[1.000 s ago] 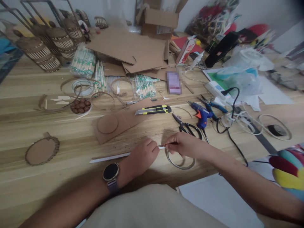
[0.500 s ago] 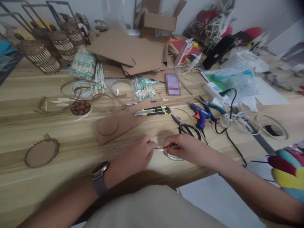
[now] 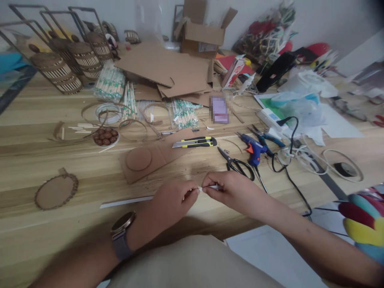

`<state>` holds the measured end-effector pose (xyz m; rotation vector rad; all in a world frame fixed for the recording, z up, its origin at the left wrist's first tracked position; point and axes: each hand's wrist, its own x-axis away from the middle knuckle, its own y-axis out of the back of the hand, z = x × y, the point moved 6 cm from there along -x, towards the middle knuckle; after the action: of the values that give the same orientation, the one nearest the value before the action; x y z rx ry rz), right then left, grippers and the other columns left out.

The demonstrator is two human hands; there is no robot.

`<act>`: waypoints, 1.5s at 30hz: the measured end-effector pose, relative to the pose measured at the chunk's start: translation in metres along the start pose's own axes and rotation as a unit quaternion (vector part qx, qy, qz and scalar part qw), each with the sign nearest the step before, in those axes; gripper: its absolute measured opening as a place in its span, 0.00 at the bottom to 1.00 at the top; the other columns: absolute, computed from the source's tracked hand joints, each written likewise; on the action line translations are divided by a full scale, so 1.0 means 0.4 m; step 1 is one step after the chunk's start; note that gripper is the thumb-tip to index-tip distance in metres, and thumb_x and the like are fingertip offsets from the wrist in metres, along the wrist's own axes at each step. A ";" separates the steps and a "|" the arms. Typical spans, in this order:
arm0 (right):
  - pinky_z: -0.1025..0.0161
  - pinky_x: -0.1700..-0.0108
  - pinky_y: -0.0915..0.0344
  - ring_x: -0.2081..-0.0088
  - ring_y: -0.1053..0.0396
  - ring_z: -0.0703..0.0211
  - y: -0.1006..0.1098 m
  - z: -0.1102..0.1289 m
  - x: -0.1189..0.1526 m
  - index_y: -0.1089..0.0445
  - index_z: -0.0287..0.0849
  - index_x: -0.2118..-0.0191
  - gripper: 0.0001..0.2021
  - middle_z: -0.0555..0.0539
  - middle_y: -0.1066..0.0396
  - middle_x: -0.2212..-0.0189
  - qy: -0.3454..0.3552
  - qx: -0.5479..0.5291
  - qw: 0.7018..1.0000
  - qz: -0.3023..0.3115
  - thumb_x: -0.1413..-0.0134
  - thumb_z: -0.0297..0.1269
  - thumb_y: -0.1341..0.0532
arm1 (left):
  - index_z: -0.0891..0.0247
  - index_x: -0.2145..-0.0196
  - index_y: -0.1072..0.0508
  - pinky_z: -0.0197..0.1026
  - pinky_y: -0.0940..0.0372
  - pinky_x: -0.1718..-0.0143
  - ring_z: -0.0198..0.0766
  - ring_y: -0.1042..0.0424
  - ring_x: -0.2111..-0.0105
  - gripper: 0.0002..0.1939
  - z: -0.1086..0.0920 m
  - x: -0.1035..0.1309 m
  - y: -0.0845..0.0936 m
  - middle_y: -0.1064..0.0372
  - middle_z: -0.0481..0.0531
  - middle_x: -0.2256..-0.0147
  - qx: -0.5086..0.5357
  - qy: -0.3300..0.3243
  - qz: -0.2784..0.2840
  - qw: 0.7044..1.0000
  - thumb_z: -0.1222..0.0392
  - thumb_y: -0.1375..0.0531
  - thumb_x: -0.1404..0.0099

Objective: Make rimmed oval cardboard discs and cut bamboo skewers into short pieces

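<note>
My left hand (image 3: 172, 198) and my right hand (image 3: 237, 191) nearly meet over the wooden table. Both are closed in a pinch, thumb against fingers. Between the fingertips shows a small bit of a thin white strip (image 3: 127, 202), whose long end lies out to the left from behind my left hand. Another white length pokes out beside my right fingers; whether it is the same piece I cannot tell. Ahead of the hands lie black-handled scissors (image 3: 235, 163), a yellow-and-black utility knife (image 3: 195, 142) and a piece of cardboard with a round disc (image 3: 139, 159).
A blue glue gun (image 3: 253, 148) and pliers (image 3: 267, 140) lie to the right among cables. A cardboard oval with a braided edge (image 3: 57, 192) is on the left. Farther back are a bowl of brown balls (image 3: 106, 137), cardboard sheets (image 3: 150, 64) and several bamboo lanterns (image 3: 57, 72).
The white strip now stretches out to the left past my left wrist. The curled loop under my right hand no longer shows. My hands have drawn closer together, fingertips almost touching.
</note>
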<state>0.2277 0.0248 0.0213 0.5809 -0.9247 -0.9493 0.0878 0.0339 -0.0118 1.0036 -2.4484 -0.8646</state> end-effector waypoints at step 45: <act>0.71 0.74 0.33 0.73 0.25 0.63 -0.015 0.052 0.114 0.27 0.48 0.61 0.05 0.53 0.22 0.72 0.133 -0.194 0.886 -0.400 0.40 0.30 0.37 | 0.58 0.74 0.28 0.41 0.34 0.63 0.41 0.26 0.67 0.12 0.069 0.136 0.296 0.25 0.47 0.71 0.031 0.131 -0.360 0.923 0.61 0.46 0.34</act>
<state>0.2191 -0.0189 0.0456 0.7353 -0.1961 -1.6980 -0.0236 0.0721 0.0501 1.9582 -1.8826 -0.7823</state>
